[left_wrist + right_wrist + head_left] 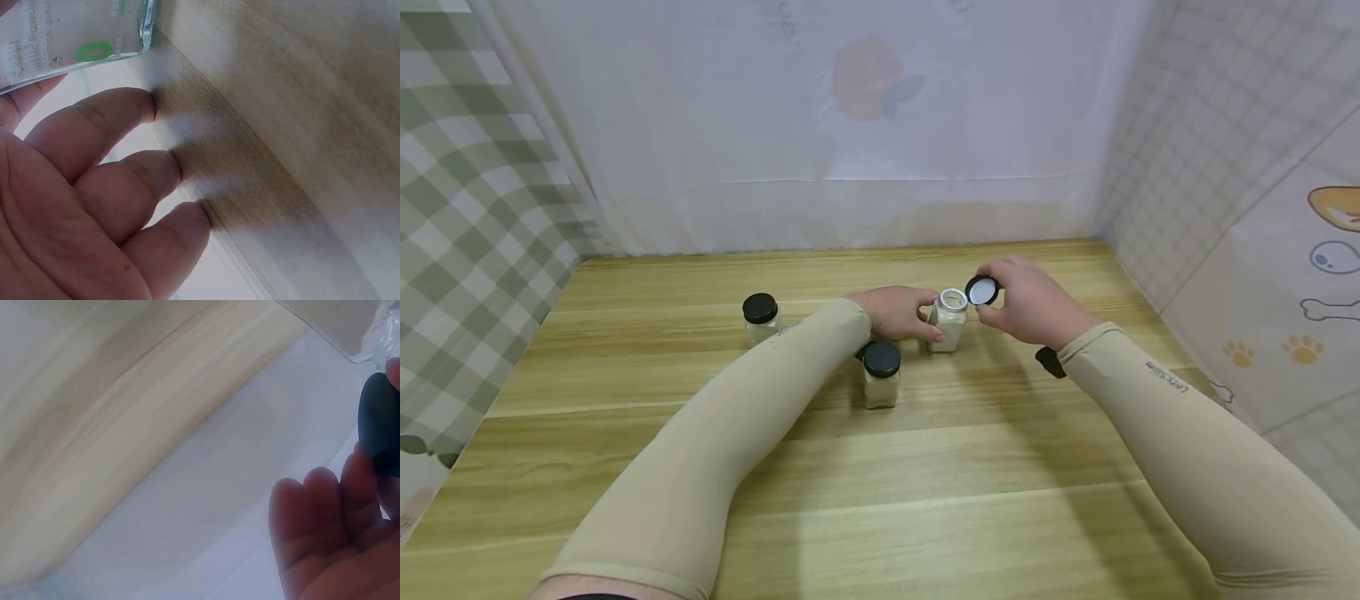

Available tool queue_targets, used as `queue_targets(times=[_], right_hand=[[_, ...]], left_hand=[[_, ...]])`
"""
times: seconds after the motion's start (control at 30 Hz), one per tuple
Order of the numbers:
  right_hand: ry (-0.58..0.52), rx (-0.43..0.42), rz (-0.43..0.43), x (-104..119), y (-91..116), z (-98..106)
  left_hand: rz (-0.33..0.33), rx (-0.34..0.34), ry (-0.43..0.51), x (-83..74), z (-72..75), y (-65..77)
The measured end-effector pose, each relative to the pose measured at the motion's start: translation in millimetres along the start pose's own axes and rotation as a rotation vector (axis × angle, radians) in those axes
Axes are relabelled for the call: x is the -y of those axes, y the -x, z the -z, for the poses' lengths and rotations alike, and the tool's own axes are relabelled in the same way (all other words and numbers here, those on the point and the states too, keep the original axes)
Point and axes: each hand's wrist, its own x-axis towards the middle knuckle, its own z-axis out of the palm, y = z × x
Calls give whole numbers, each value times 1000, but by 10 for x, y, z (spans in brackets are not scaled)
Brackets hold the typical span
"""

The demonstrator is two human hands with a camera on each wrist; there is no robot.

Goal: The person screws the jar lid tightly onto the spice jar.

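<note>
An open glass jar (948, 332) with pale contents stands on the wooden table, its silver-coloured rim uncovered. My left hand (895, 312) grips the jar from the left, thumb at the front. In the left wrist view the jar's labelled side (75, 31) bears green and white print, and the other fingers (134, 178) are bent, their tips at the tabletop. Just right of the jar's mouth, my right hand (1028, 298) pinches a black lid (982, 291), tilted so its white lining faces me. The right wrist view shows the lid's dark outer side (378, 422) beside the jar.
A similar jar with a black lid (882, 385) stands in front of my left wrist. Another lidded jar (761, 318) is farther left, partly behind the left sleeve (722, 433). Behind the table (940, 492) hangs a pale curtain (715, 108); a patterned wall covering (1247, 225) borders the right.
</note>
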Motion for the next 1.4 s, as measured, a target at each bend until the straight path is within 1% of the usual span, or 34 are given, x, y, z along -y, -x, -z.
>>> queue_targets(times=[0.43, 0.67, 0.9, 1.2, 1.4], right_hand=[[-24, 7, -10, 12, 8, -2], [-8, -1, 32, 15, -11, -5], [-13, 14, 34, 30, -14, 4], [-79, 43, 31, 38, -15, 6], [-115, 65, 40, 45, -18, -10]], left_hand=[[8, 8, -37, -23, 21, 8], [8, 18, -28, -27, 24, 13], [14, 25, -19, -25, 22, 8], [31, 26, -12, -36, 21, 17], [30, 33, 4, -33, 25, 24]])
